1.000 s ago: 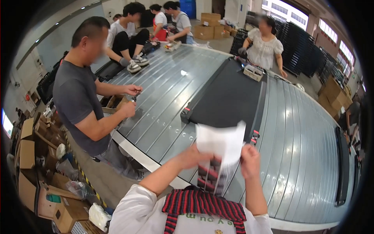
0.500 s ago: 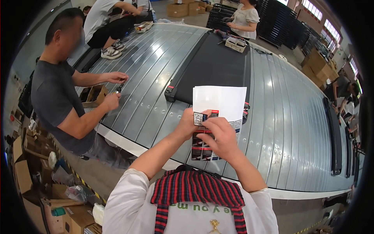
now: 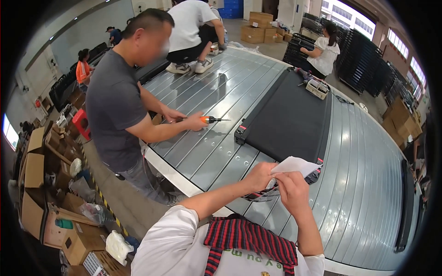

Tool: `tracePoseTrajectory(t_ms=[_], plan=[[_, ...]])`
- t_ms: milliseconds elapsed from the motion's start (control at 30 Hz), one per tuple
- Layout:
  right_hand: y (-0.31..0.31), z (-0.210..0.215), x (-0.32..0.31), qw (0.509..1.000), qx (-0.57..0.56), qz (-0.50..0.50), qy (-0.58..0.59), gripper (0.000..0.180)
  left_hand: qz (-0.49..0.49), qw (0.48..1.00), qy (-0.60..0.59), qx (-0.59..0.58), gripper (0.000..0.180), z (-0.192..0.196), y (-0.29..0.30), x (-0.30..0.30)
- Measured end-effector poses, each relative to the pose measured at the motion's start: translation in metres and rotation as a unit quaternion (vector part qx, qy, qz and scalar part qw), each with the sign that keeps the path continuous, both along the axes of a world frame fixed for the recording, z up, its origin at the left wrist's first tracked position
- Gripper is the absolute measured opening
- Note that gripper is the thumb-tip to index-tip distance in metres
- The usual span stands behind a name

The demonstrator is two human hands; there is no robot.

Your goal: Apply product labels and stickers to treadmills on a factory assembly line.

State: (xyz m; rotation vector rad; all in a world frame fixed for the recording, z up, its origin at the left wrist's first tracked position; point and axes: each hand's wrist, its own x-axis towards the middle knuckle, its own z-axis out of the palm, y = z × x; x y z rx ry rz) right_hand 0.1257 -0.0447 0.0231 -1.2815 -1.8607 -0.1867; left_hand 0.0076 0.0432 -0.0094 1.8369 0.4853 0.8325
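A sheet of printed labels (image 3: 297, 165) is between my two hands, above the near side of a black flat panel (image 3: 287, 117). Its white side shows at the top, and a dark printed part hangs below my fingers. My left hand (image 3: 260, 176) grips the sheet's left side with closed fingers. On the right, my right hand (image 3: 293, 188) pinches it near the lower edge, thumb and fingers together. Whether a single label is between the fingertips is hidden. The panel lies on a grey slatted metal tabletop (image 3: 212, 158).
To my left a co-worker (image 3: 119, 101) holds an orange and black power screwdriver (image 3: 209, 119) over the tabletop. Another person (image 3: 191, 32) crouches on its far end. A tool tray (image 3: 317, 89) rests on the panel's far end. Cardboard boxes (image 3: 85, 246) line the left floor.
My view has swung left. The label sheet has tipped and folded over, and my hands have drawn close together on it. The co-worker's screwdriver now points out over the tabletop.
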Motion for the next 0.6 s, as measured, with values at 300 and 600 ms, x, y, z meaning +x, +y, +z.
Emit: tracePoseTrajectory(t_ms=[300,600], plan=[[-0.007,-0.003,0.013,1.0,-0.016,0.018,0.012,0.011,0.11,0.993,0.05,-0.005,0.024,-0.006,0.016,-0.014],[-0.011,-0.024,0.072,0.878,-0.1,0.011,0.468,0.067,-0.033,0.994,0.066,-0.084,0.03,0.017,-0.012,-0.051]])
